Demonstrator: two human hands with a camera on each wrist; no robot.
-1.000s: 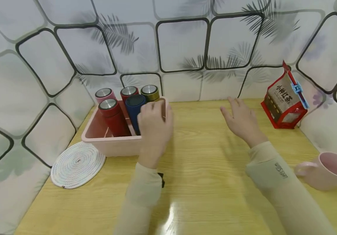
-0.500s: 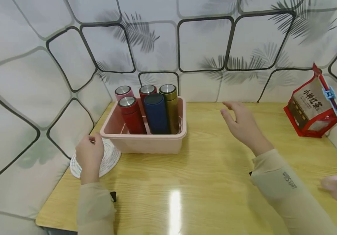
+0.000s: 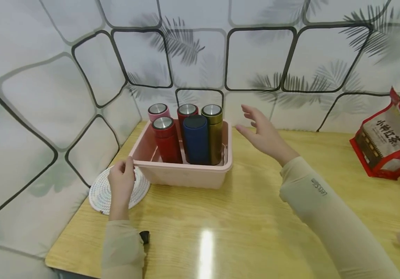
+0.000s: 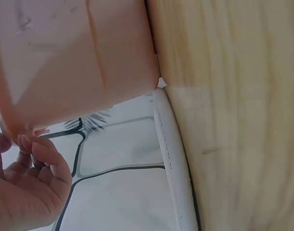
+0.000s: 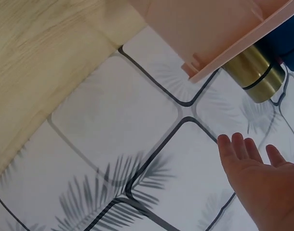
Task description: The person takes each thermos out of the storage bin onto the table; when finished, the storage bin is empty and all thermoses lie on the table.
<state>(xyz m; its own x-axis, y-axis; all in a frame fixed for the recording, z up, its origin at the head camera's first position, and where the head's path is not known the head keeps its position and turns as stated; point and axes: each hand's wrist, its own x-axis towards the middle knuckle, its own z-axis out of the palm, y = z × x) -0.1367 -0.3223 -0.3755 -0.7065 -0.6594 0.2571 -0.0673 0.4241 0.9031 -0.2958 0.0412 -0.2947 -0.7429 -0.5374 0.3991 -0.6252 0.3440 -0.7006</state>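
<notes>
My left hand [image 3: 121, 182] pinches bin [image 3: 182, 176] rim at near-left corner, over coaster [image 3: 103, 193]. My right hand [image 3: 264, 133] open, fingers spread, just off bin's right wall. Bin stands at tabletop [image 3: 248, 217] back-left corner, long axis left-right between my hands; flasks [image 3: 196, 137] upright inside.

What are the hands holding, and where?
The left hand pinches the pink bin by its left corner rim. The right hand is open, holding nothing.

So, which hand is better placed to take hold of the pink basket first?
The left hand, probably. Its fingertips already pinch the near left rim of the pink basket, while the right hand hovers open beside the far right corner, not touching.
</notes>
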